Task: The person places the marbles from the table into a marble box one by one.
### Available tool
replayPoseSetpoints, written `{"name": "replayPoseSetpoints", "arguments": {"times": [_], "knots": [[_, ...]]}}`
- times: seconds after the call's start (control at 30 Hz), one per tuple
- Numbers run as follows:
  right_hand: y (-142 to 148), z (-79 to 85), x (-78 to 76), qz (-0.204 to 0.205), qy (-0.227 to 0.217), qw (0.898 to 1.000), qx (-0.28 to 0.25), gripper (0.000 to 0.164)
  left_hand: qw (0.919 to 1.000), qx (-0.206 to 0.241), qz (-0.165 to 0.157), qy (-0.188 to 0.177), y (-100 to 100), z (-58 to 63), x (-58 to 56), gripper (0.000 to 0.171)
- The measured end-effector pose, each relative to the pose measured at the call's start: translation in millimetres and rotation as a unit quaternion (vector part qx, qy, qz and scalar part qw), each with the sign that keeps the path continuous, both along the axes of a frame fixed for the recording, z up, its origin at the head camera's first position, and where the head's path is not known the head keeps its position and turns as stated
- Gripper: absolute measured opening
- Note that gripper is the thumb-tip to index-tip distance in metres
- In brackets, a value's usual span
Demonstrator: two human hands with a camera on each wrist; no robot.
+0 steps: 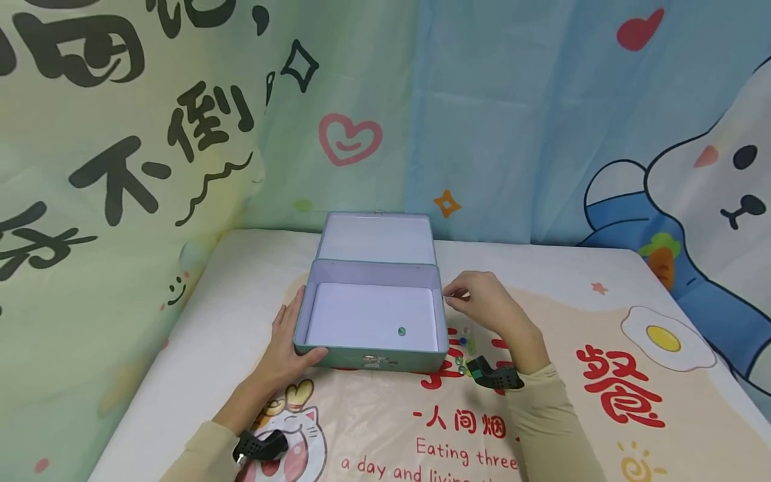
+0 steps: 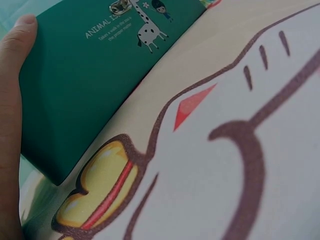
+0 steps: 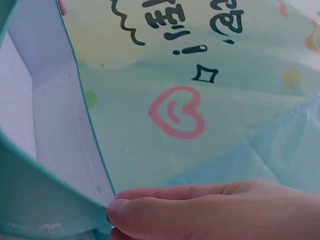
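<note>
An open green tin box (image 1: 373,360) with a pale inside stands on the table, its hinged lid (image 1: 378,237) tipped back behind it. One green glass marble (image 1: 401,331) lies on the box floor near the front right. My left hand (image 1: 289,341) holds the box at its front left corner, fingers along the side and thumb at the front. Just outside the right wall, my right hand (image 1: 482,301) pinches a small dark marble (image 3: 108,216), mostly hidden by the fingertips. In the right wrist view these fingertips are right at the rim.
Several loose marbles (image 1: 462,341) lie on the printed tablecloth (image 1: 373,408) to the right of the box, below my right hand. Black wrist straps (image 1: 494,375) sit on both arms. A printed curtain (image 1: 482,134) hangs behind the table.
</note>
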State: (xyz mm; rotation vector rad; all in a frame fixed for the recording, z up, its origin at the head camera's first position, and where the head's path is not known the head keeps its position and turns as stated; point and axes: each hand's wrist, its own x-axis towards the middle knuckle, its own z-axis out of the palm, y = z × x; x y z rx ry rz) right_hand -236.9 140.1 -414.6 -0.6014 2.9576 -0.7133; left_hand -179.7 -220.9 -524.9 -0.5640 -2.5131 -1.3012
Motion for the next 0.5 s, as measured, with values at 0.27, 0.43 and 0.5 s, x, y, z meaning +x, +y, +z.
{"name": "replayPoseSetpoints", "arguments": {"times": [0.27,0.43,0.5], "knots": [[-19.6,9.3,-12.5,0.081,0.022,0.996,0.027,0.014,1.0,0.005,-0.001,-0.007,-0.9,0.8,1.5,0.111],[-32.6,15.1,-23.6,0.154,0.042,0.985,0.06,0.01,1.0,0.002,-0.004,-0.001,-0.7,0.4,0.2,0.11],[-37.9,15.2,-28.4,0.176,0.03,0.982,0.068,0.01,1.0,0.001,-0.003,-0.003,-0.9,0.1,-0.2,0.11]]}}
